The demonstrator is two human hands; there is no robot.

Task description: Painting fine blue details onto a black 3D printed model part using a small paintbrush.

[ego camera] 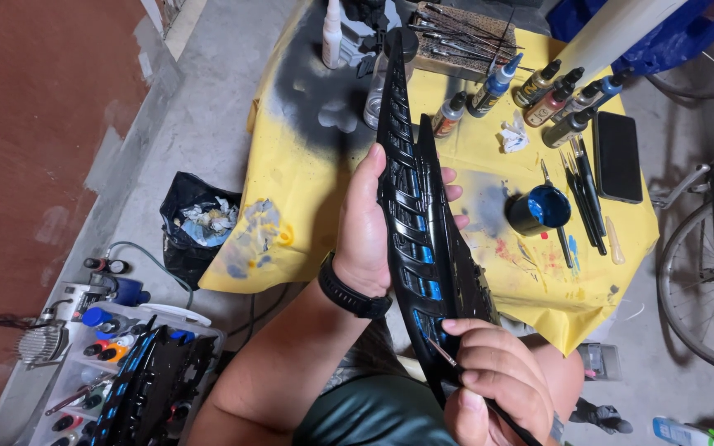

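Note:
My left hand (367, 227) grips a long black plastic grille panel (411, 177) with blue-painted slots, holding it upright from the left side, fingers wrapped behind it. My right hand (497, 380) is closed on a thin paintbrush (444, 353) whose tip touches the panel's lower end. A black band sits on my left wrist (353, 293). The panel stretches from my lap up over the yellow-covered table (307, 190).
On the table: a small cup of blue paint (541, 208), several paint bottles (551, 95), brushes (584, 194), a dark phone (618, 157), a white bottle (332, 35). A black trash bag (196, 223) and a tray of paints with another black panel (138, 388) stand left. Bicycle wheel (704, 281) right.

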